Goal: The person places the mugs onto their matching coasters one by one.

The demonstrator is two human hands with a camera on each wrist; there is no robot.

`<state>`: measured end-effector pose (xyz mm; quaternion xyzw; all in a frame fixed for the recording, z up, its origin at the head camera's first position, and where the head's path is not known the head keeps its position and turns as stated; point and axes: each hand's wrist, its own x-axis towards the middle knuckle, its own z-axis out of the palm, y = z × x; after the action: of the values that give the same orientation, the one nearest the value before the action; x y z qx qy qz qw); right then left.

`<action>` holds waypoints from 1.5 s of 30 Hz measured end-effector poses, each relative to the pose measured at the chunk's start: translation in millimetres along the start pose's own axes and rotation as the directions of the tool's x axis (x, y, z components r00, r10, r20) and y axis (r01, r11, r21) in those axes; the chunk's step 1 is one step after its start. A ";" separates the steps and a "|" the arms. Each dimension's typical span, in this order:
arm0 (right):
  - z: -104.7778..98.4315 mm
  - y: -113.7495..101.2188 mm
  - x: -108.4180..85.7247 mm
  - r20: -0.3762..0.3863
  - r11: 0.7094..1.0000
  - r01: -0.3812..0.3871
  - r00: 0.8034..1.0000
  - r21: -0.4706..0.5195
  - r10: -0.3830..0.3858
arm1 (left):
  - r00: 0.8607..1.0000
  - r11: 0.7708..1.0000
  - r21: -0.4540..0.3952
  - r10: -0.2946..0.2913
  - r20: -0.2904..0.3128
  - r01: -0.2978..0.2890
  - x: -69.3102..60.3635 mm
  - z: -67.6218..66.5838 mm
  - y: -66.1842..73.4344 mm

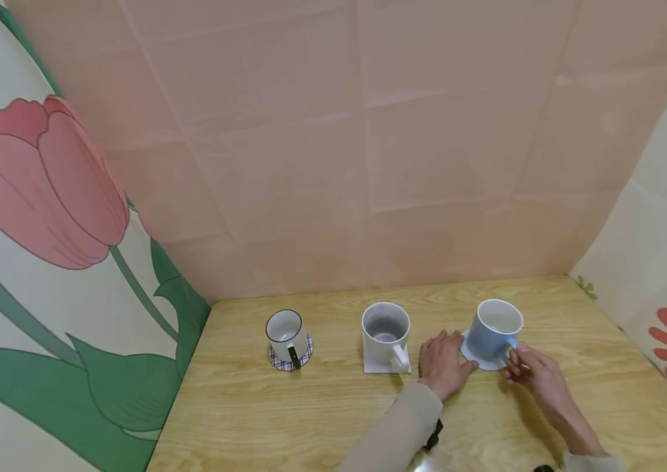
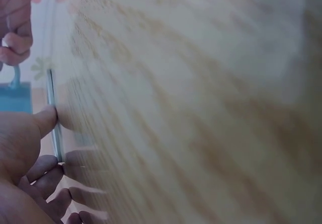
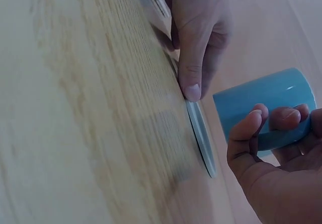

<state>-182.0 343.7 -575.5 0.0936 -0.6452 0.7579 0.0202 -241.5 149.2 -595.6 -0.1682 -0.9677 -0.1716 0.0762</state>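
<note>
My right hand [image 1: 540,380] grips a blue mug [image 1: 489,335] by its handle. The right wrist view shows the mug [image 3: 261,103] tilted and raised off the round light-blue coaster [image 3: 202,141], with a gap between them. On the tabletop to the left of that mug, my left hand [image 1: 442,362] holds the coaster [image 1: 471,351] at its edge. Its thumb [image 3: 192,90] lies against the rim, and in the left wrist view the other fingers [image 2: 48,176] reach down beside it to the table.
To the left of my left hand, a white mug [image 1: 385,331] stands on a square white coaster [image 1: 376,366]. Farther left, a white mug with a dark rim and dark handle [image 1: 284,331] stands on a round plaid coaster [image 1: 308,351]. Printed cloths border the wooden table [image 1: 239,413].
</note>
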 end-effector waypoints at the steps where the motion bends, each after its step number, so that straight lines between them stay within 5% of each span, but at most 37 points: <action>1: 0.2 0.1 0.4 0.000 1.000 -0.002 1.000 0.001 0.002 | 1.000 1.000 -0.004 -0.001 -0.004 0.001 0.1 0.4 -0.2; 45: 2.7 10.6 1.0 -0.013 0.993 -0.065 0.998 -0.098 0.064 | 1.000 0.998 -0.060 -0.009 0.010 0.010 -0.2 0.1 -1.8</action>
<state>-184.3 339.2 -585.3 0.0679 -0.6842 0.7261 0.0035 -242.0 147.6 -596.2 -0.1667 -0.9632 -0.2002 0.0657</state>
